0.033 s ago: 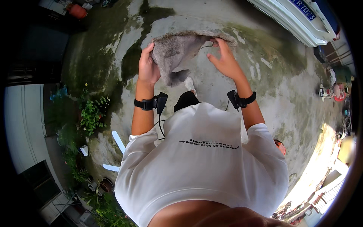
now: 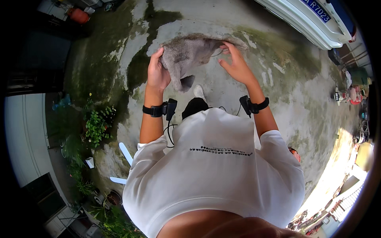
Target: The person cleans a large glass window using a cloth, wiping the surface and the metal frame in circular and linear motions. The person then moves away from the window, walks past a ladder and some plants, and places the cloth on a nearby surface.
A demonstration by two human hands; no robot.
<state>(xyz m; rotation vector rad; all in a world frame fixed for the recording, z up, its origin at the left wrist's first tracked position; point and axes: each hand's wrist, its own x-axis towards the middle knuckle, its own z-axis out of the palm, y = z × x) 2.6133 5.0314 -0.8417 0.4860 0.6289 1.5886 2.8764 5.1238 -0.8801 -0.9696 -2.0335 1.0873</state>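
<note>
A grey-brown, worn towel (image 2: 186, 53) hangs in the air in front of me, stretched between both hands, with its surface stained darker in patches. My left hand (image 2: 158, 73) is closed on the towel's left edge, thumb on top. At the upper right, my right hand (image 2: 236, 65) has its fingers bent at the towel's top edge, while its thumb stands apart from them. Part of the cloth extends past that hand to the right. A dark lower corner dangles above my white shoe (image 2: 199, 92). Each wrist wears a black strap with a small device.
Stained concrete floor (image 2: 285, 95) surrounds me. A white vehicle (image 2: 305, 23) stands at the far right. Leafy plants (image 2: 97, 123) and flowerpots (image 2: 114, 197) line the left side. At the upper left lies a red gas cylinder (image 2: 78, 16); assorted items sit along the right.
My left hand has shifted slightly right and down with its towel edge. The towel's dangling corner has swung a little left, and its folds hang differently. My right hand is almost unmoved.
</note>
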